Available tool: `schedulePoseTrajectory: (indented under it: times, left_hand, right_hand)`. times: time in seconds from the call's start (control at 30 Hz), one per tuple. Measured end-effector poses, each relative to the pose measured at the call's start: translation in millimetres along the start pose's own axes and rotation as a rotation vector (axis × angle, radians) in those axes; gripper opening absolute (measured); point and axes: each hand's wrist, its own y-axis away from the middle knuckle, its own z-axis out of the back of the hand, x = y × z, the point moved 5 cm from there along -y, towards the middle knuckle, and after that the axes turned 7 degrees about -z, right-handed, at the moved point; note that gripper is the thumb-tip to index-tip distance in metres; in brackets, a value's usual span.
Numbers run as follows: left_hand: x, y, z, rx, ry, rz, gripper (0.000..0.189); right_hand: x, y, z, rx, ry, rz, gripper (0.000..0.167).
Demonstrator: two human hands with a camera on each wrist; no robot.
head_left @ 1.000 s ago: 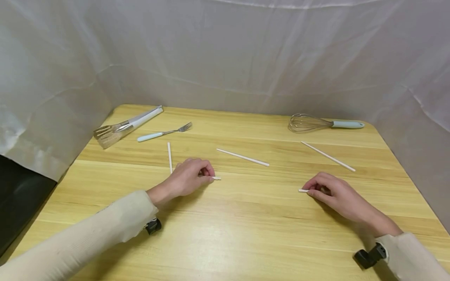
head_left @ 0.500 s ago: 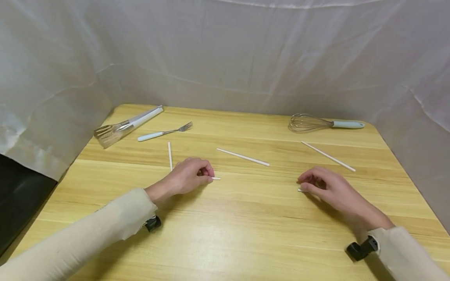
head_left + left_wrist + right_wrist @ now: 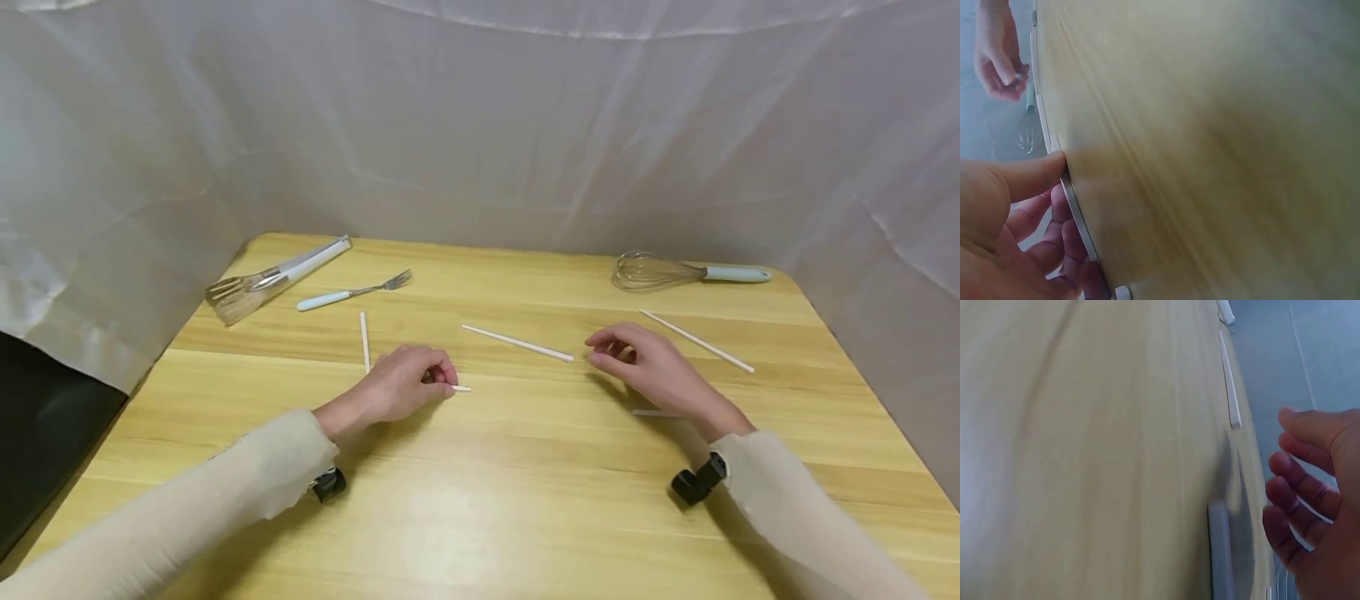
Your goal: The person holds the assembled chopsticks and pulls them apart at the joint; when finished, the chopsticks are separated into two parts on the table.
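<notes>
My left hand [image 3: 405, 383] pinches a thin white chopstick [image 3: 1082, 228] between thumb and fingers, low over the wooden table. Only its tip [image 3: 462, 388] sticks out past the fingertips in the head view. My right hand [image 3: 645, 362] hovers with loosely bent fingers and nothing between them. Below its wrist lies another white chopstick [image 3: 651, 413], partly covered by the hand. Just left of the right fingertips rests a slanted middle chopstick [image 3: 517, 342], also visible in the right wrist view as a white chopstick [image 3: 1230, 384].
One more chopstick [image 3: 364, 342] lies beside the left hand, and another [image 3: 697, 341] behind the right. A fork [image 3: 352, 292] and a clear-wrapped utensil pack [image 3: 277, 282] are at back left, a whisk [image 3: 686, 272] at back right. Grey cloth [image 3: 480, 125] walls off the table.
My right hand has let go of the chopstick at right, risen, and moved left and away toward the middle chopstick. My left hand keeps its pinch in place. The head view has tilted slightly.
</notes>
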Motion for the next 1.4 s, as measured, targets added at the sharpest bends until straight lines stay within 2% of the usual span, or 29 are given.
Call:
schedulePoseTrajectory:
  times: [0.27, 0.5, 0.8, 0.93, 1.07, 1.2, 1.3, 1.4]
  left_hand:
    - [-0.2, -0.8, -0.2, 0.005, -0.003, -0.001, 0.005]
    - [-0.5, -1.0, 0.0, 0.005, -0.015, 0.003, 0.004]
    - [-0.2, -1.2, -0.5, 0.009, -0.013, -0.003, 0.004]
    - [0.0, -0.4, 2.6, 0.058, 0.06, -0.023, 0.005]
    - [3.9, 0.8, 8.7, 0.104, 0.188, 0.012, 0.017]
    - [8.3, 0.7, 14.4, 0.086, 0.262, 0.051, 0.039]
    - [7.5, -0.6, 17.2, 0.057, 0.273, 0.025, 0.053]
    - [1.9, -2.0, 18.6, 0.039, 0.257, -0.039, 0.058]
  right_hand:
    - [8.9, -22.9, -23.8, 0.056, 0.016, -0.029, 0.037]
    - [15.4, -30.1, -36.2, 0.027, 0.089, -0.006, 0.01]
    - [20.4, -26.6, -36.0, -0.014, 0.093, -0.01, 0.01]
    - [26.1, -21.3, -28.8, -0.037, 0.068, -0.002, 0.011]
    - [32.1, -14.2, -22.2, -0.053, 0.069, 0.034, 0.01]
    - [38.2, -4.9, -18.8, -0.059, 0.077, 0.084, 0.006]
    - [42.8, 4.6, -17.7, -0.063, 0.082, 0.109, 0.003]
    - [49.2, 13.9, -18.3, -0.06, 0.087, 0.14, 0.004]
